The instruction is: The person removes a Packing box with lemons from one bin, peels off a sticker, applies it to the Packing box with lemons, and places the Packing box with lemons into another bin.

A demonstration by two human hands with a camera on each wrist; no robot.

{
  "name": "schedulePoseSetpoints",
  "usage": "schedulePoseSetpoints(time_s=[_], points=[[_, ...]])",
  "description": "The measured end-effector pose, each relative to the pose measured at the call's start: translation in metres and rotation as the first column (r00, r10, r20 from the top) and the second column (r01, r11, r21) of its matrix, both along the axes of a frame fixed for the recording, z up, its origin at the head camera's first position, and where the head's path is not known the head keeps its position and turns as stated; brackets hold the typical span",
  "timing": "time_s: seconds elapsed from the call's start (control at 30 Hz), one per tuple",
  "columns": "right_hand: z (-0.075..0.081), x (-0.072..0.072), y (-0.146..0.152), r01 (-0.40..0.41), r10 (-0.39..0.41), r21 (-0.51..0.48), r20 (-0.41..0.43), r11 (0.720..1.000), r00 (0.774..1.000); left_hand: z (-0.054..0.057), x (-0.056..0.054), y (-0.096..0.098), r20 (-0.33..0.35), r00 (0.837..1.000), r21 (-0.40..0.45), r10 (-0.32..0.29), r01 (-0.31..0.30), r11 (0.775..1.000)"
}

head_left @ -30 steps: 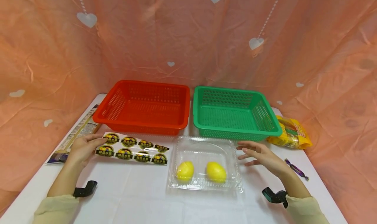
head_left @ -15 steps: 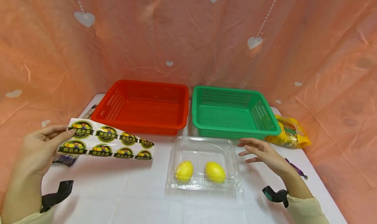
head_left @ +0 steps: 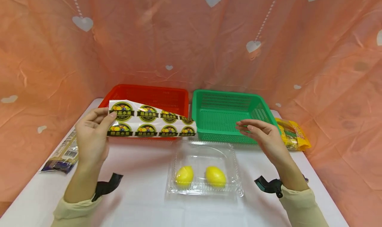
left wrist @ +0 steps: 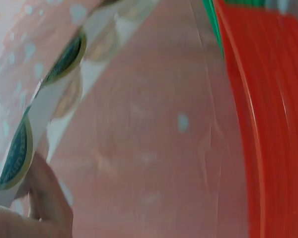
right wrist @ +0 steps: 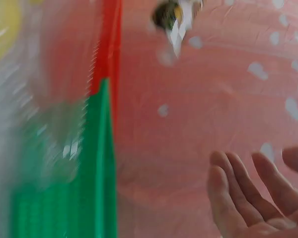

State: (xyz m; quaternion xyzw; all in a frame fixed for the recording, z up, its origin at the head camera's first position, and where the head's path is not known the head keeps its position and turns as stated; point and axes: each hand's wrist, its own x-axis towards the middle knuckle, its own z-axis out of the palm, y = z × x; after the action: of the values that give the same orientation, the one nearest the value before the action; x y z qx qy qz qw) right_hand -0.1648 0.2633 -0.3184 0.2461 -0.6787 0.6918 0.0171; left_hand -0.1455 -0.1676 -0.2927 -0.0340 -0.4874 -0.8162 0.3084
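My left hand (head_left: 95, 130) pinches the left end of a sheet of round fruit stickers (head_left: 149, 120), thumb in front and fingers behind. The sheet is held up before the red basket and its free end bends to the right. In the left wrist view the sticker sheet (left wrist: 49, 94) shows edge-on. My right hand (head_left: 265, 134) hovers in front of the green basket with loosely bent fingers and nothing in them. Between the hands, on the table, lies a clear plastic clamshell box (head_left: 206, 154) with two lemons, one lemon (head_left: 184, 176) left and one lemon (head_left: 216, 176) right.
The red basket (head_left: 167, 96) and the green basket (head_left: 226, 137) stand side by side at the back. A yellow bag (head_left: 293, 134) lies at the right edge, a dark printed packet (head_left: 61, 159) at the left. A peach curtain (head_left: 179, 37) hangs behind.
My left hand first swung the sticker sheet leftward and nearer, then lifted it up and to the right, before the red basket. My right hand has risen slightly. The box stays on the table.
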Motion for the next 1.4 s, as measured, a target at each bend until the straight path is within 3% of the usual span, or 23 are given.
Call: schedulePoseSetpoints(time_s=[0.27,0.4,0.63,0.77,0.87,1.03,1.2,1.4], points=[[0.022,0.000,-0.051,-0.040,0.020,-0.230,-0.089,0.972,0.996,-0.013,-0.027,0.071,-0.139,0.990,-0.008,-0.001,0.000,1.000],[0.026,-0.001,-0.085,-0.091,0.071,-0.266,-0.083,0.960,0.994,-0.029,-0.033,0.096,-0.094,0.995,-0.091,0.020,-0.029,0.995],[0.017,-0.001,-0.137,-0.091,0.085,-0.271,-0.035,0.958,0.996,-0.047,-0.029,0.122,-0.038,0.998,-0.252,0.049,-0.057,0.966],[0.009,0.000,-0.156,-0.043,0.025,-0.223,-0.081,0.974,0.996,-0.048,-0.024,0.124,-0.031,0.999,-0.268,-0.016,0.007,0.963],[0.006,-0.002,-0.163,-0.008,-0.018,-0.198,-0.131,0.980,0.991,-0.047,-0.022,0.123,0.004,0.993,-0.227,-0.120,0.118,0.967],[0.002,-0.006,-0.166,0.030,-0.070,-0.175,-0.227,0.984,0.971,-0.042,-0.019,0.119,0.130,0.948,-0.060,-0.292,0.301,0.952],[-0.003,-0.007,-0.165,0.038,-0.078,-0.155,-0.266,0.987,0.961,-0.040,-0.016,0.118,0.198,0.917,-0.008,-0.345,0.354,0.935],[-0.007,-0.009,-0.165,0.051,-0.089,-0.127,-0.314,0.991,0.945,-0.041,-0.012,0.117,0.183,0.915,-0.016,-0.360,0.369,0.929]])
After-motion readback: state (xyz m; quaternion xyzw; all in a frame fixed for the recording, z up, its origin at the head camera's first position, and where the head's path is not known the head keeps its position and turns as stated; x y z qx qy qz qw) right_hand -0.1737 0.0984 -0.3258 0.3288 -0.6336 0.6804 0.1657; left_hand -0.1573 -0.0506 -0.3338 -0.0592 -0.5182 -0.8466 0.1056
